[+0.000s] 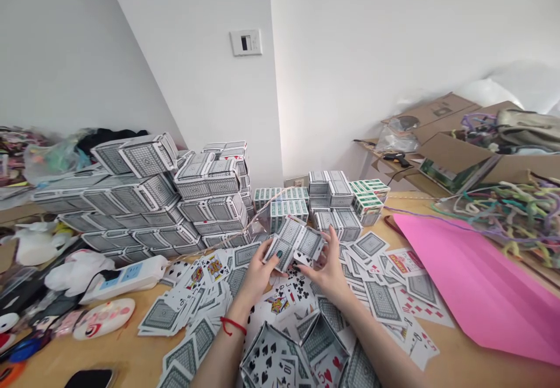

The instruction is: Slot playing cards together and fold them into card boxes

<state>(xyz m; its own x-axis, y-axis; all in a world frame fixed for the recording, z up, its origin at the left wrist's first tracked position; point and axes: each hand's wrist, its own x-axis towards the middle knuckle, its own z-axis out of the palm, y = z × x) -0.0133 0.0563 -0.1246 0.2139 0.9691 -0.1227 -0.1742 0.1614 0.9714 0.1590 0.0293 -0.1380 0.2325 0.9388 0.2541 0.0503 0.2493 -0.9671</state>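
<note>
From the head camera, a person's left hand (261,272) and right hand (329,272) grasp a boxy gray-and-white block of patterned playing cards (291,242) over the middle of a light wooden table (135,352), each grip closed on one side. Toward the table's near edge sits an open-topped container built of cards (324,336), with loose playing cards (378,300) scattered around. Stacked gray card-covered blocks (146,194) line the far left edge; a bright pink sheet (472,289) covers the right.
</note>
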